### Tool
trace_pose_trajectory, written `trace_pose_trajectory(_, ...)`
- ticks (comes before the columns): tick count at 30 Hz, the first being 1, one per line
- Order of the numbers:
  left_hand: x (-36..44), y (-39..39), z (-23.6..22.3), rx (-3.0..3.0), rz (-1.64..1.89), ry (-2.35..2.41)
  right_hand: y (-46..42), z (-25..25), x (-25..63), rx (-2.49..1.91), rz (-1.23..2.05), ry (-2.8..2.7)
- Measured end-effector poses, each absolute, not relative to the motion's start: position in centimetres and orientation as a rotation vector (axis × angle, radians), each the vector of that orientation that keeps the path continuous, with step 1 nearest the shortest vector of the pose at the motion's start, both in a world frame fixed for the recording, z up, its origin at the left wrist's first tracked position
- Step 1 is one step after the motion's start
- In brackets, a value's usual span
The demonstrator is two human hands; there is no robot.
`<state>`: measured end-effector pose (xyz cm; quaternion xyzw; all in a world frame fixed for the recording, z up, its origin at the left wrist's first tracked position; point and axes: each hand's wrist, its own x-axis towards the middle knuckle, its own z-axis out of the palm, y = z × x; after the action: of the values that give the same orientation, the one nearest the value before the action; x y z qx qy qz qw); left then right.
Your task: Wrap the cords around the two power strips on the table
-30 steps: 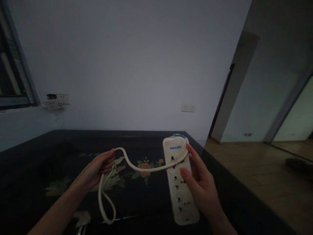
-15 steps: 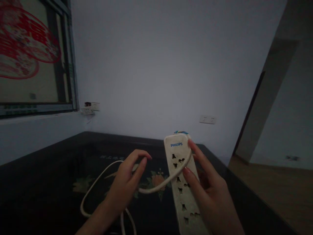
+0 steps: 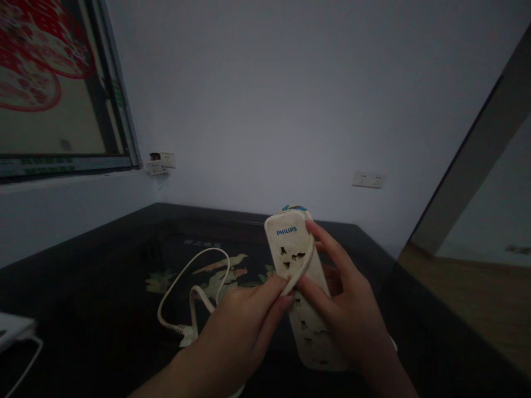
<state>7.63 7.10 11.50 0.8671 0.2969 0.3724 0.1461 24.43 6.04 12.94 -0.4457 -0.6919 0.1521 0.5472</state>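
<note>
Beyond our left hand (image 3: 249,320) and right hand (image 3: 348,301), a pale wall (image 3: 257,110) is filling the view. A dark, glossy table (image 3: 373,265) is stretching out below and around them, and a window (image 3: 53,121) with red decorations is showing to their upper left. Between our hands, a white PHILIPS power strip (image 3: 311,337) is slanting, its sockets facing us; our right hand is grasping its right side, thumb in front. Our left hand is pinching the white cord (image 3: 311,251) against the strip's face, right by our right thumb. Left of our left hand, more cord is looping over the table. A white object (image 3: 16,329) is sitting farther left. Two groups of wall sockets, left (image 3: 161,163) and right (image 3: 368,179), are showing beyond our hands. A plug (image 3: 188,335) is lying just left of our left hand.
</note>
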Motion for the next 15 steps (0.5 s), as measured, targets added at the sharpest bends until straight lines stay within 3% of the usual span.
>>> trace_pose_trajectory(7, 6.0, 7.2, 13.0, 2.661, 0.906, 0.855, 6.1, 12.9, 24.7, -0.935, 0.684, -1.524)
trace_pose_trajectory(15, 5.0, 7.4, 13.6, 2.643, 0.814, 0.749, 6.3, 13.1, 25.3, -0.909, 0.742, -1.514)
